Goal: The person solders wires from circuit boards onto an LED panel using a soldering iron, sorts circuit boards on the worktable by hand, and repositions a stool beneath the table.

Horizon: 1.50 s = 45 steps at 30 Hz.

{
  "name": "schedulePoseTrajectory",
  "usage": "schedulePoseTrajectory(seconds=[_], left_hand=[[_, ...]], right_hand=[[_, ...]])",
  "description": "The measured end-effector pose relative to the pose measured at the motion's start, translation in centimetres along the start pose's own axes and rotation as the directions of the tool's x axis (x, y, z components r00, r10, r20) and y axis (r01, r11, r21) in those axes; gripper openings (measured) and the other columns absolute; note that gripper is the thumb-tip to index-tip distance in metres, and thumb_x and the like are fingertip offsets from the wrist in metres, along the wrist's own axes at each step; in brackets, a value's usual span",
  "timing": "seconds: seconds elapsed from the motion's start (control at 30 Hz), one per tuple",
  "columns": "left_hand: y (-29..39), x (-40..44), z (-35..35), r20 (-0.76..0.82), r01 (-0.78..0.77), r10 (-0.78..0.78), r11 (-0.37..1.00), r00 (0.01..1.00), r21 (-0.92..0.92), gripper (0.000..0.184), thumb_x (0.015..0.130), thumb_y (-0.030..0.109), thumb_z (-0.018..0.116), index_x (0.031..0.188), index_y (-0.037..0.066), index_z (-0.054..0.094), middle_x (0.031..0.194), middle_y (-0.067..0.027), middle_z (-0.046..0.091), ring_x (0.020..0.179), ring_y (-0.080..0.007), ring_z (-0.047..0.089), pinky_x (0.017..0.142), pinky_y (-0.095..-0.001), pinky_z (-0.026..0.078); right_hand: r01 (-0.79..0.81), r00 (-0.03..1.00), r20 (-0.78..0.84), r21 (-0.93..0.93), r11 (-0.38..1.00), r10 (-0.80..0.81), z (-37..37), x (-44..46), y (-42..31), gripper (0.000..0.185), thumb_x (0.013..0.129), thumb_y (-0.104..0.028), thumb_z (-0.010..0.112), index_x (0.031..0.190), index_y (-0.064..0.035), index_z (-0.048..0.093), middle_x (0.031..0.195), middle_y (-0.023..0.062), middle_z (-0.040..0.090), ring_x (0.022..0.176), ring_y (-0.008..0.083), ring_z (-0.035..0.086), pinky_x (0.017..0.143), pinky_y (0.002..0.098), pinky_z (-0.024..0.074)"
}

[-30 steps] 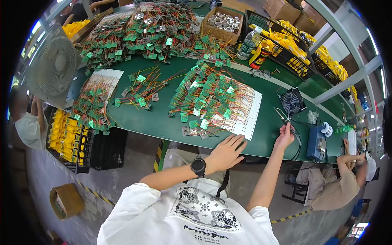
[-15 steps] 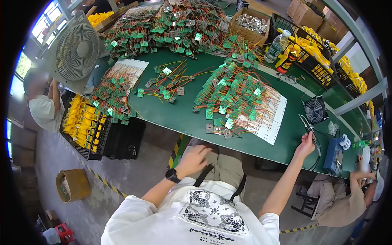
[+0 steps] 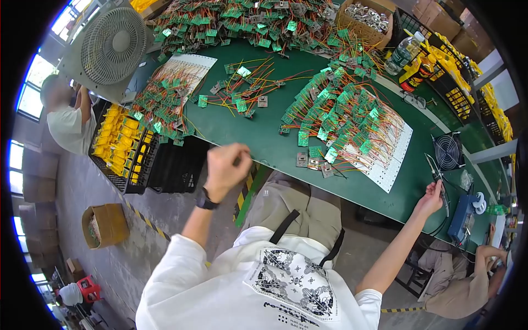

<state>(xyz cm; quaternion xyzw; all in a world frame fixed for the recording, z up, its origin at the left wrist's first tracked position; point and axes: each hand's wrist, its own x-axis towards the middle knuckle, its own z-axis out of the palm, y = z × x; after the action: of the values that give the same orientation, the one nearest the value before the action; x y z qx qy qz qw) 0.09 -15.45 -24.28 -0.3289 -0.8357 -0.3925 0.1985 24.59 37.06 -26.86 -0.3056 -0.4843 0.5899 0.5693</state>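
My left hand (image 3: 227, 165) is raised at the near edge of the green table (image 3: 231, 129), its fingers curled in; anything inside them is hidden. Further right, my right hand (image 3: 430, 199) pinches a slim corded tool (image 3: 438, 175) that looks like a soldering iron. Between the hands, green circuit boards with red and yellow wires (image 3: 344, 118) lie over a white perforated sheet (image 3: 399, 151). A smaller loose group of wired boards (image 3: 241, 104) rests left of them. More boards cover another white sheet (image 3: 201, 65) at the left.
Large piles of wired boards (image 3: 247, 25) line the back. A small black fan (image 3: 448, 151) and a blue box unit (image 3: 461, 217) stand right. A big fan (image 3: 113, 47), a bottle (image 3: 404, 54) and yellow parts in a crate (image 3: 116, 143) surround the table. Other people sit left and right.
My left hand has left the table edge beside the white sheet, moved left and curled its fingers. My right hand still holds the tool. The view has shifted, moving the table leftward and up.
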Motion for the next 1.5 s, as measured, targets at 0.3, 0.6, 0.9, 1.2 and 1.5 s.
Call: schedulePoseTrajectory(seconds=[0.3, 0.6, 0.9, 1.2, 1.5], left_hand=[[-9.9, 8.3, -5.1, 0.069, -0.051, 0.018, 0.854, 0.997, 0.519, 0.032, 0.078, 0.003, 0.059, 0.109, 0.007, 0.058, 0.109, -0.0109, 0.058, 0.099, -0.0304, 0.057, 0.085, -0.0405, 0.044], [-9.4, 9.0, -6.1, 0.254, 0.181, -0.303, 0.893, 0.918, 0.412, 0.02, 0.076, 0.015, 0.07, 0.093, 0.003, 0.067, 0.083, -0.0102, 0.065, 0.067, -0.0225, 0.062, 0.066, -0.0353, 0.049], [-7.4, 3.8, -6.5, 0.234, 0.64, -0.596, 0.726, 0.768, -0.253, 0.017, 0.089, 0.012, 0.063, 0.093, -0.005, 0.062, 0.081, -0.0058, 0.063, 0.068, -0.0112, 0.064, 0.055, -0.0241, 0.055], [-6.1, 0.9, -6.6, 0.346, 0.735, -0.653, 0.543, 0.674, -0.405, 0.025, 0.09, 0.007, 0.06, 0.107, -0.01, 0.058, 0.101, -0.0115, 0.064, 0.077, -0.0143, 0.065, 0.066, -0.0272, 0.059], [-5.3, 0.7, -6.1, 0.409, 0.781, -0.67, 0.479, 0.62, -0.4, 0.014, 0.09, 0.006, 0.056, 0.1, -0.005, 0.057, 0.091, -0.0068, 0.059, 0.077, -0.0154, 0.065, 0.063, -0.0267, 0.059]], right_hand=[[0.0, 1.0, -0.024, -0.021, 1.0, 0.0, 0.0, -0.1, -0.1, 0.015, 0.087, -0.012, 0.068, 0.091, 0.0018, 0.064, 0.074, 0.0065, 0.063, 0.061, 0.009, 0.056, 0.054, 0.0202, 0.0425], [-0.013, 1.0, -0.022, -0.036, 0.999, 0.012, 0.2, -0.2, -0.1, 0.014, 0.088, -0.013, 0.067, 0.089, 0.0004, 0.064, 0.073, 0.0056, 0.063, 0.058, 0.0085, 0.055, 0.052, 0.019, 0.0405], [-0.022, 1.0, -0.001, -0.04, 0.999, 0.022, 0.2, -0.3, -0.4, 0.012, 0.087, -0.011, 0.067, 0.089, 0.0005, 0.063, 0.074, 0.0048, 0.063, 0.061, 0.0085, 0.055, 0.056, 0.0195, 0.0421], [-0.022, 1.0, -0.014, -0.034, 0.999, 0.021, 0.4, -0.3, -0.3, 0.014, 0.088, -0.011, 0.065, 0.094, 0.0021, 0.063, 0.074, 0.0051, 0.062, 0.063, 0.0083, 0.056, 0.056, 0.0196, 0.0423], [-0.018, 1.0, -0.009, -0.023, 1.0, 0.018, 0.3, -0.3, -0.3, 0.014, 0.088, -0.01, 0.066, 0.094, 0.0024, 0.063, 0.075, 0.0061, 0.063, 0.064, 0.0091, 0.057, 0.057, 0.0199, 0.0434]])
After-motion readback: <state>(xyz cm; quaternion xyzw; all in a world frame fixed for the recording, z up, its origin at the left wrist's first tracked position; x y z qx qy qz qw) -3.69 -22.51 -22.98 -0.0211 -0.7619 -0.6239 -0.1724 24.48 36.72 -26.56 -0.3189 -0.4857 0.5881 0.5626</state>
